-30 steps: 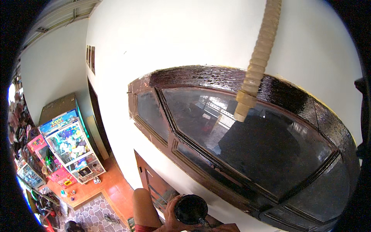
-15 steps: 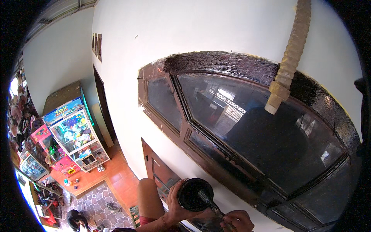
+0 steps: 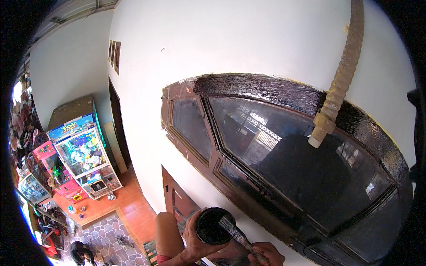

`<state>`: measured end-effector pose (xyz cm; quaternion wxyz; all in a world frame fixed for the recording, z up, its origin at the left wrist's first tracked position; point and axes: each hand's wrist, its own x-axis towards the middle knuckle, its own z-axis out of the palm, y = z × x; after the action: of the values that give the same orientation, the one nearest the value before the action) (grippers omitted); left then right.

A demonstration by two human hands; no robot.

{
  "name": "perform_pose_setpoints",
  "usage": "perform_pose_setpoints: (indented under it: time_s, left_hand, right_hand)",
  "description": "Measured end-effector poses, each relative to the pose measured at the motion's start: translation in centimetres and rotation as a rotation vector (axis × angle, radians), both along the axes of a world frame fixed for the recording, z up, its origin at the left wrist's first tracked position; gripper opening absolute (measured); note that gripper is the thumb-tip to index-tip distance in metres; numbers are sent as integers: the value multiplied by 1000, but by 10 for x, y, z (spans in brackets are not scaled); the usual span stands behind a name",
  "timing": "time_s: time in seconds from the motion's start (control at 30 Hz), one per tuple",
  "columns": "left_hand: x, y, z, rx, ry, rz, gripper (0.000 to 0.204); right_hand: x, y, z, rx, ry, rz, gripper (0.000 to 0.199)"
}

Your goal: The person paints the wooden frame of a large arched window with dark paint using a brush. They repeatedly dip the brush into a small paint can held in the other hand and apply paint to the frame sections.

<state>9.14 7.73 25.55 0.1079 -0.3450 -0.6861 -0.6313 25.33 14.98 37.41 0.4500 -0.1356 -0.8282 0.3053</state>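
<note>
Below one arched dark-brown wooden window frame [image 3: 257,84], fingers of the left hand [image 3: 194,241] clasp one round black pot [image 3: 207,227]; the right hand [image 3: 268,254] grips one black-smeared paintbrush [image 3: 239,236], bristles at the pot's mouth. One blue-and-white glass-fronted cabinet [image 3: 84,155] bears lettering.

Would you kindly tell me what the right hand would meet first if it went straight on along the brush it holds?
Most likely the black pot in the left hand: the brush in the right hand points toward its opening, though depth is hard to judge.
</note>
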Motion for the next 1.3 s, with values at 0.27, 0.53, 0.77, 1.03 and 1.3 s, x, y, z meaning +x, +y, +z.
perform_pose_setpoints:
  time_s: [0.27, 0.53, 0.77, 1.03, 1.3]
  left_hand:
    - [-7, 5, -21, 101, 42, 27, 116]
    - [-18, -3, 1, 36, 25, 17, 115]
    - [-35, -1, 16, 82, 218, -74, 114]
    - [-34, 4, 17, 136, 322, -49, 110]
    - [-32, 6, 12, 48, 298, -44, 104]
  right_hand:
    - [-22, 6, -11, 96, 367, -4, 22]
    - [-31, 14, 22, 173, 229, 83, 32]
    - [-37, 24, 51, 179, -4, 129, 29]
    - [-48, 28, 65, 235, -50, 232, 24]
    - [-41, 31, 55, 158, -229, 200, 14]
